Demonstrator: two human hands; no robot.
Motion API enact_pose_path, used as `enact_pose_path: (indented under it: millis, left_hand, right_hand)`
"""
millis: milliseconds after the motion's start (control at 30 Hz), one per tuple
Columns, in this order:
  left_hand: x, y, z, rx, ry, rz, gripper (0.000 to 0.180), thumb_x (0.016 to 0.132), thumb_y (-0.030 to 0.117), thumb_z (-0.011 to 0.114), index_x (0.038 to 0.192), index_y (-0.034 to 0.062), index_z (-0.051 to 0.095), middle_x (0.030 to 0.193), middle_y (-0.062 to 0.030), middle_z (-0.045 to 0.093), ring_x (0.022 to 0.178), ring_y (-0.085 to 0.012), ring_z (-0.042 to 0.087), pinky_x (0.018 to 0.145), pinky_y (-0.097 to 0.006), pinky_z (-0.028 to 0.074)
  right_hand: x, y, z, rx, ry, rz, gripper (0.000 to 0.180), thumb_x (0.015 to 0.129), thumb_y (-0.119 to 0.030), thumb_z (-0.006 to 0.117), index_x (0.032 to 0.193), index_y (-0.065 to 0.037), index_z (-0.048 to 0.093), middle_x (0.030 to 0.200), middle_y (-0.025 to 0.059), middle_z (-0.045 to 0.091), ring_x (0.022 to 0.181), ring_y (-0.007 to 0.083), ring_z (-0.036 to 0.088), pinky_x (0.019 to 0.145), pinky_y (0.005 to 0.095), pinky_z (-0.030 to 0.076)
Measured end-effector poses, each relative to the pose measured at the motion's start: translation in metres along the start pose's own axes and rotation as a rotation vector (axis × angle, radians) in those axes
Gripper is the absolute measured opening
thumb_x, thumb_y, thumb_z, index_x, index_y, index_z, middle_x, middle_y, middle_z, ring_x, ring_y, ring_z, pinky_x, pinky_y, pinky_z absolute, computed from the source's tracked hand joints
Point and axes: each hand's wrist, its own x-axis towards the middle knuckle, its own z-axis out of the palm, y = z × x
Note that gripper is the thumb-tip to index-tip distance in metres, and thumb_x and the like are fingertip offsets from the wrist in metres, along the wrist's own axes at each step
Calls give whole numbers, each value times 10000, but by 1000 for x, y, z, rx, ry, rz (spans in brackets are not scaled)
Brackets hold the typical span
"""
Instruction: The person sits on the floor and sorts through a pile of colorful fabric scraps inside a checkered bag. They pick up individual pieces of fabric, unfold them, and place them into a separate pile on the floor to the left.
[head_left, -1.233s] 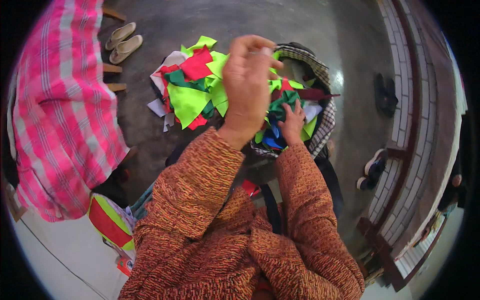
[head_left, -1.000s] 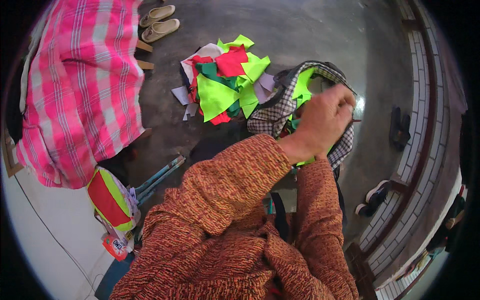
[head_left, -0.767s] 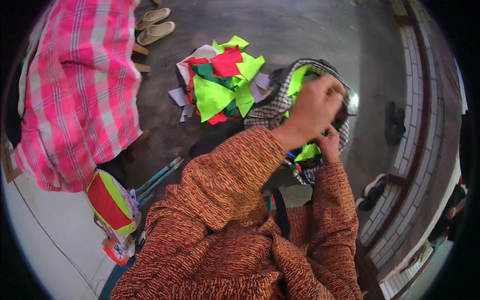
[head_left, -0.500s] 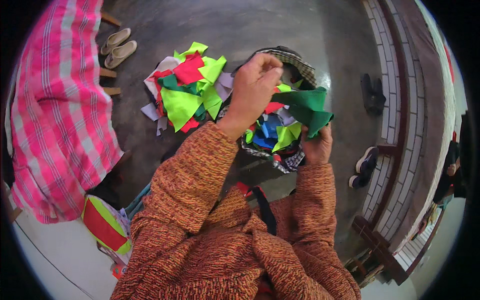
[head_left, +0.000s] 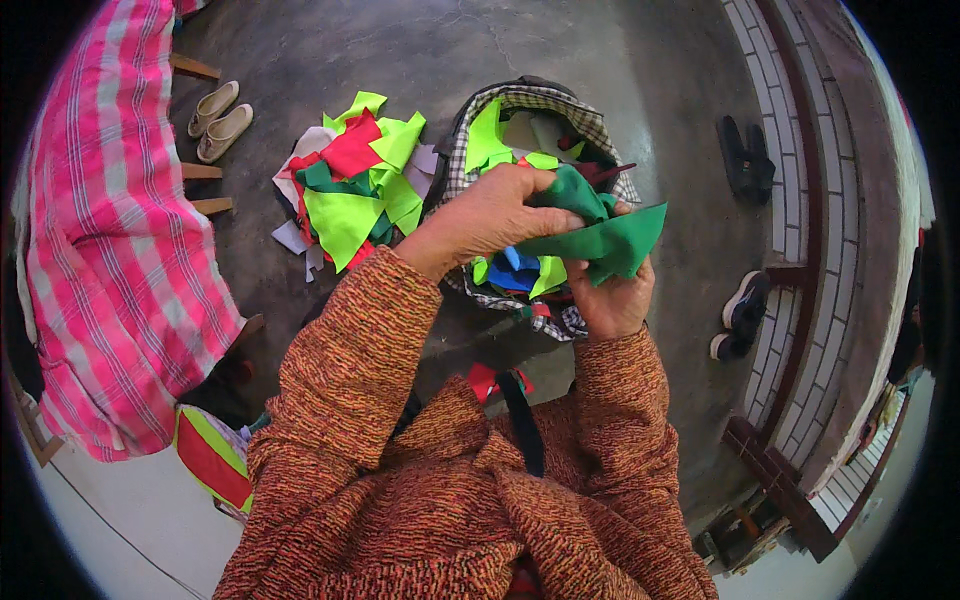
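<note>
A dark green fabric scrap (head_left: 625, 242) is held up between my two hands. My left hand (head_left: 497, 215) pinches its left part between thumb and fingers. From below, my right hand (head_left: 613, 298) grips the same scrap, its fingers partly covered by the cloth. Underneath is a bag lined with black-and-white checked cloth (head_left: 459, 160), its mouth wide and full of scraps; blue pieces (head_left: 512, 272) and a lime-green piece (head_left: 486, 138) show inside. Left of the bag, a loose pile of lime-green scraps (head_left: 345, 222), red scraps (head_left: 352, 148), green and grey ones lies on the floor.
A pink checked cloth (head_left: 110, 250) drapes over furniture with wooden legs at left. Pale shoes (head_left: 225, 133) stand beside it. Dark slippers (head_left: 746, 160) and dark shoes (head_left: 742, 312) lie by the white-tiled wall step (head_left: 783, 205) at right. The floor (head_left: 400, 50) is grey and smooth.
My left hand has come down and right, from above the bag onto the green scrap. The scrap is now folded between both hands, and more of the bag's far side shows.
</note>
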Motion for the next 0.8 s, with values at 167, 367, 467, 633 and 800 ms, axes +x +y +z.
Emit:
enact_pose_path:
  millis: [167,367,467,633,800]
  left_hand:
    - [5,-6,-7,-295,45,82,369,777,121,693,1107,-15,599,984,-37,650,892,-105,605,827,-252,482]
    - [-1,2,-15,-323,126,113,403,750,44,661,1128,1,530,970,-46,630,881,-136,621,799,-275,519]
    - [-2,3,-17,-381,123,131,407,740,23,670,1115,10,512,943,-42,625,853,-135,625,779,-269,527]
    - [-8,4,-33,-277,159,123,367,747,12,677,1073,20,510,912,-36,621,787,-123,627,737,-246,532]
    - [-3,-8,-26,129,345,103,247,781,32,675,992,-3,552,898,-51,641,766,-77,587,659,-212,482]
  right_hand:
    - [3,-16,-3,-17,-46,-90,346,913,-338,476,1170,-115,536,1185,82,566,992,256,572,744,394,491]
    - [3,-24,1,-52,-47,-186,350,892,-329,513,1168,-115,544,1156,84,587,1040,269,551,807,409,462]
    - [3,-24,-4,-68,16,-215,341,894,-290,517,1185,-113,537,1161,90,581,1063,266,538,804,411,457]
    - [9,-38,-15,9,-33,-238,333,880,-185,548,1205,-111,527,1137,98,589,1028,275,556,788,432,471]
    - [20,-25,0,-748,424,-584,262,911,20,488,1165,-46,504,1050,53,583,997,142,547,825,269,472]
